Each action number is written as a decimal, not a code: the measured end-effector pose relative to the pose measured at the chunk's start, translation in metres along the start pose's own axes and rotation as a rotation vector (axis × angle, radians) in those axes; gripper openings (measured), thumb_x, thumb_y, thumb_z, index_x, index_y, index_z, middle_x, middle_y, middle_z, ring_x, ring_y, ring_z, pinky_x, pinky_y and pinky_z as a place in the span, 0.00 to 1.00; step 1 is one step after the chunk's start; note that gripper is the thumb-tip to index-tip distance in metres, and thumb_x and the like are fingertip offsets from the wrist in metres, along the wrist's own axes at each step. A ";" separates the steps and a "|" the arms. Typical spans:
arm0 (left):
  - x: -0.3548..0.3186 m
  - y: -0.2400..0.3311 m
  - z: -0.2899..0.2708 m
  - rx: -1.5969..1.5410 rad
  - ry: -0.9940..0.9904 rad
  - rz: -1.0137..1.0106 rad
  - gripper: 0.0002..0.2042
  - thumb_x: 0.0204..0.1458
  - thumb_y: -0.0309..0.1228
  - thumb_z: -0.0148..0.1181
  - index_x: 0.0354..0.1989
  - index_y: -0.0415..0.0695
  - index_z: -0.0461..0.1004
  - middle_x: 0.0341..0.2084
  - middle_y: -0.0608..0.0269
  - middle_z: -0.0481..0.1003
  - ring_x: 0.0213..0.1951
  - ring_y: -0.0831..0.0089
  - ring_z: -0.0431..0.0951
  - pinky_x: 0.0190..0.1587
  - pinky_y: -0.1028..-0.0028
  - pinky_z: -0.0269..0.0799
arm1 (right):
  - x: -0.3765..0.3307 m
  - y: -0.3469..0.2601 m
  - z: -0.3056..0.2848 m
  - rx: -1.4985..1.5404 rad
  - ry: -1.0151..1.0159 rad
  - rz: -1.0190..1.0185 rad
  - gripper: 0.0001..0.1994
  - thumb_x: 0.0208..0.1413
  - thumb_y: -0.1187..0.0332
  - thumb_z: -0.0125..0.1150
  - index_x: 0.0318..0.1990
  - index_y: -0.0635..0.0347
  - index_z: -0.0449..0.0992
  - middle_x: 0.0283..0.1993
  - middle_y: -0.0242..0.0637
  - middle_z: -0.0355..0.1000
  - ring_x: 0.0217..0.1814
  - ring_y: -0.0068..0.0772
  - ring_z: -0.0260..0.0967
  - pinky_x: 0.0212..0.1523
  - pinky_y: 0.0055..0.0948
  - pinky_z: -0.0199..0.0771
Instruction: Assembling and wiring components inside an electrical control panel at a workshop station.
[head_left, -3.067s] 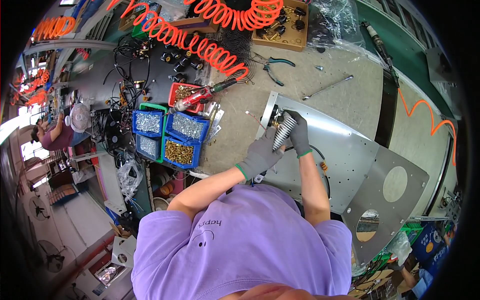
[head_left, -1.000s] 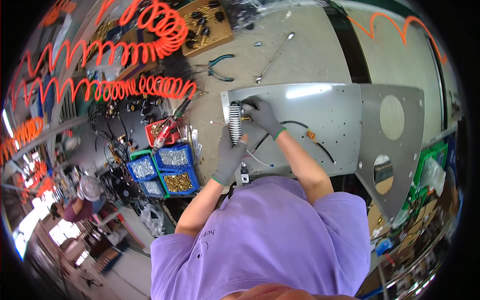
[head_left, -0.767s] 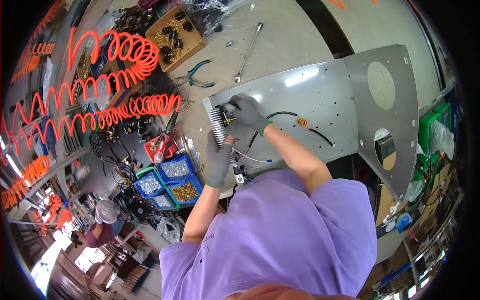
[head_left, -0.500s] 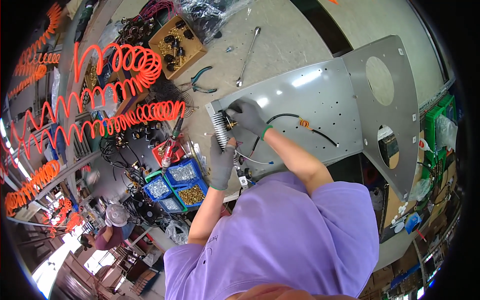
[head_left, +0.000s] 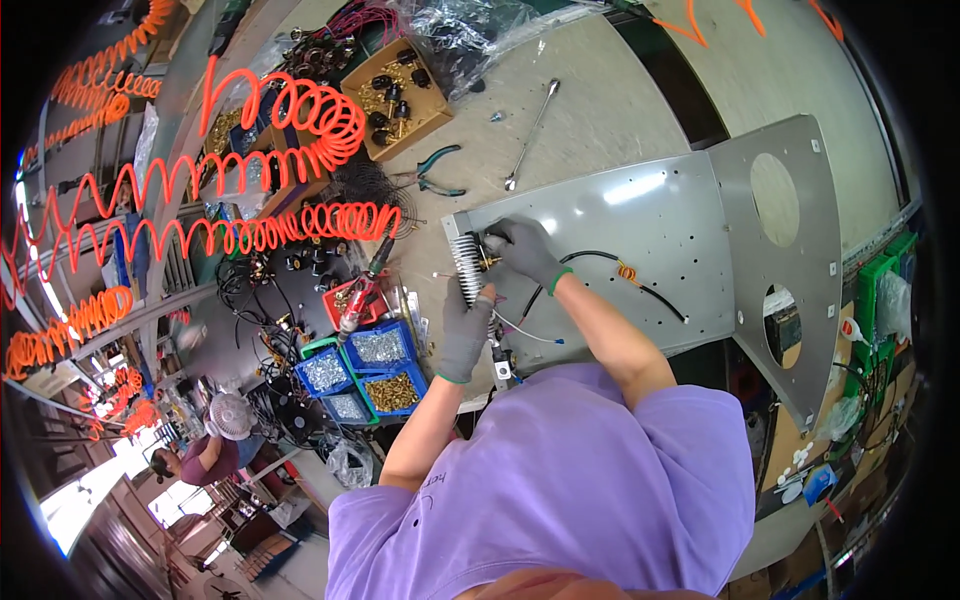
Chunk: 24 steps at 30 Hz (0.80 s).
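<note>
My left hand (head_left: 463, 335), in a grey glove with bare fingertips, is closed round the lower end of a whitish coil-like ribbed part (head_left: 466, 264). This part stands along the left end of a large grey sheet-metal panel (head_left: 620, 230). My right hand (head_left: 528, 254), gloved too, has its fingers bent round a small brass and black fitting (head_left: 489, 262) beside the coil; the fingers partly hide it. A black hose with an orange coiled section (head_left: 627, 272) lies on the panel to the right. A thin white cable (head_left: 535, 336) with a blue tip hangs near my left wrist.
Left are a red screwdriver-like power tool (head_left: 352, 312), blue bins (head_left: 384, 348) of small metal parts and orange coiled air hoses (head_left: 330, 125). Beyond lie pliers (head_left: 435, 172), a wrench (head_left: 532, 135) and a cardboard box (head_left: 425, 125) of fittings. A person (head_left: 200, 460) works far left.
The whole view has shifted, so the bench sits further right and slightly lower in the picture. Both hands stay at the ribbed coil and the fitting, with only slight finger movement.
</note>
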<state>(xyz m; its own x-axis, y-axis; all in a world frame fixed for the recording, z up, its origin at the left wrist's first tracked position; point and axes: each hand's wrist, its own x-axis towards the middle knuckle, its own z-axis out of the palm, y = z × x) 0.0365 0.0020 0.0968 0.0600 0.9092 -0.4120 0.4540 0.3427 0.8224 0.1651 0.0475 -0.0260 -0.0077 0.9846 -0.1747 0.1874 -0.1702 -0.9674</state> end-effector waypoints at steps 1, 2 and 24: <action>0.000 -0.001 0.000 -0.027 -0.010 -0.028 0.14 0.51 0.33 0.56 0.41 0.38 0.64 0.26 0.63 0.72 0.26 0.77 0.71 0.28 0.75 0.67 | 0.001 0.002 0.002 -0.040 0.010 0.004 0.12 0.48 0.63 0.58 0.36 0.61 0.77 0.33 0.45 0.73 0.35 0.45 0.71 0.37 0.36 0.69; -0.001 -0.001 -0.001 -0.051 -0.018 -0.057 0.15 0.51 0.33 0.56 0.42 0.38 0.64 0.26 0.63 0.72 0.27 0.77 0.71 0.28 0.75 0.67 | 0.002 0.004 0.003 -0.042 0.010 -0.006 0.12 0.48 0.63 0.58 0.36 0.61 0.77 0.33 0.45 0.73 0.35 0.45 0.71 0.37 0.36 0.69; -0.004 -0.005 0.000 -0.152 0.030 -0.016 0.16 0.51 0.32 0.56 0.44 0.37 0.64 0.28 0.59 0.72 0.27 0.74 0.76 0.26 0.75 0.69 | 0.005 0.004 0.004 -0.136 -0.034 0.064 0.17 0.53 0.58 0.54 0.39 0.64 0.74 0.33 0.50 0.74 0.36 0.43 0.73 0.38 0.35 0.70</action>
<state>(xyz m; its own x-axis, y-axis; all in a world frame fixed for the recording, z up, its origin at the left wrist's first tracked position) 0.0340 -0.0030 0.0947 0.0266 0.9091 -0.4156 0.3151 0.3870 0.8666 0.1614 0.0520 -0.0315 -0.0241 0.9695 -0.2437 0.3196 -0.2235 -0.9208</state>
